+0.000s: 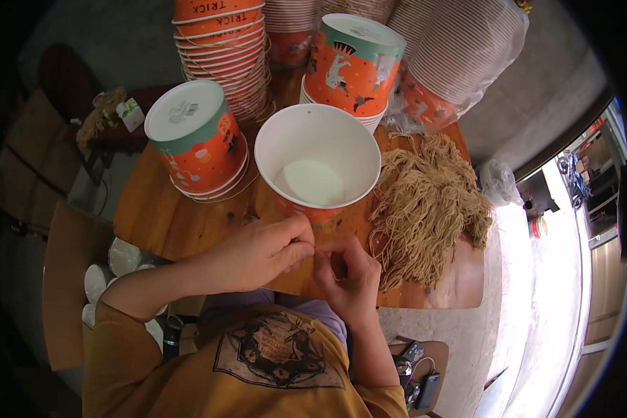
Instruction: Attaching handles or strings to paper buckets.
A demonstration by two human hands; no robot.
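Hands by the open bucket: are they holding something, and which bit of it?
I can't tell: the left hand and right hand pinch close together near the paper bucket, but anything between them is too small to see.

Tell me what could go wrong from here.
The loose cord pile beside the right hand could tangle or snag. The open bucket stands just beyond the left hand, so a slip might knock it. The tall bucket stack, running out of the picture's top, might topple if bumped.

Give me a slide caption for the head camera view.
Left grip and right grip close together in front of an open white-lined bucket, a heap of tan string to its right.
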